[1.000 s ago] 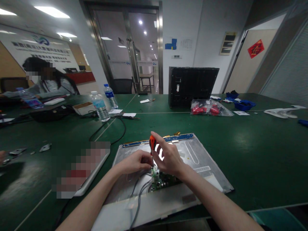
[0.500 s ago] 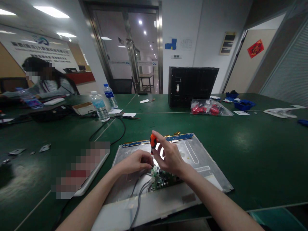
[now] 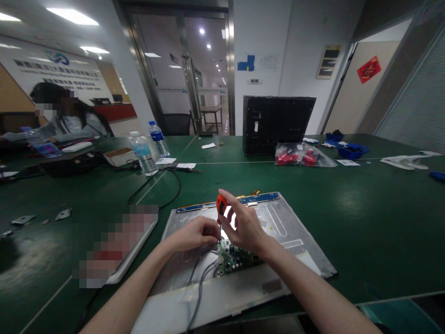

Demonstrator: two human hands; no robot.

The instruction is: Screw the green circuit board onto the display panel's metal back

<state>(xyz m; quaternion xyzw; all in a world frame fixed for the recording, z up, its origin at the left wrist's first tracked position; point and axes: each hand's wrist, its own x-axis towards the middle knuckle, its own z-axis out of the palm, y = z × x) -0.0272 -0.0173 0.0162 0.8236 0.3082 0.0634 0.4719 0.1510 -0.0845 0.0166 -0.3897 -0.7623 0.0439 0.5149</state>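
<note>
My right hand (image 3: 245, 225) grips a small orange-and-black screwdriver (image 3: 221, 204) that stands nearly upright. One finger rests on top of the handle and the others curl round it. Its shaft points down to the upper left corner of a green circuit board (image 3: 236, 257). At that same corner the fingers of my left hand (image 3: 200, 232) are pinched close to the shaft's tip; whatever lies between them is hidden. Beneath the board is a flat silver metal panel (image 3: 295, 232), with a blue circuit strip (image 3: 267, 198) along its far edge. Grey cables (image 3: 200, 287) run from the board towards me.
To the left lies a white-edged device (image 3: 134, 255) with a blurred face. Beyond it stand water bottles (image 3: 144, 155) and loose black cable (image 3: 179, 183). A black monitor casing (image 3: 278, 125) and a bag of red parts (image 3: 302, 155) are farther back. A person (image 3: 69, 116) sits at far left.
The screwdriver's handle has turned slightly, showing a different dark patch. Both hands stay in nearly the same place.
</note>
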